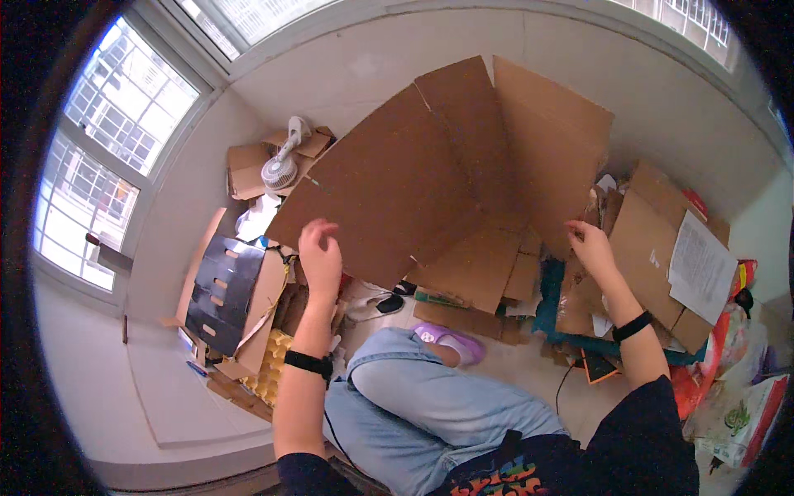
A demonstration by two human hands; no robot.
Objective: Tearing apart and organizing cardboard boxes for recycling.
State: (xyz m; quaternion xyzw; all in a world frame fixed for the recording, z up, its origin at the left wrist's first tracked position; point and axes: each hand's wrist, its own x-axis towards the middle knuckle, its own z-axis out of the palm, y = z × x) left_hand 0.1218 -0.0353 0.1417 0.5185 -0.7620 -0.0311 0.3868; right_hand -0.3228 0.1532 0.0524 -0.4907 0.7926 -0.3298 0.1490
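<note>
A large unfolded brown cardboard box (372,178) stands opened out in front of me, its creased panels fanned up against the wall. My left hand (320,260) is at its lower left edge, fingers curled over the board. At the lower edge of the right-hand panel (550,136), my right hand (590,245) has thumb and fingers pinched together on the rim. Lower flaps (471,264) of cardboard slope toward the floor between my hands. The far side of the panels is hidden.
A small white fan (281,171) rests on boxes at the back left. Left of me stand a black slotted panel (222,285) and yellow egg-tray material (269,372). Stacked cardboard (649,223) with a printed sheet (701,264) and plastic bags (736,413) lie right.
</note>
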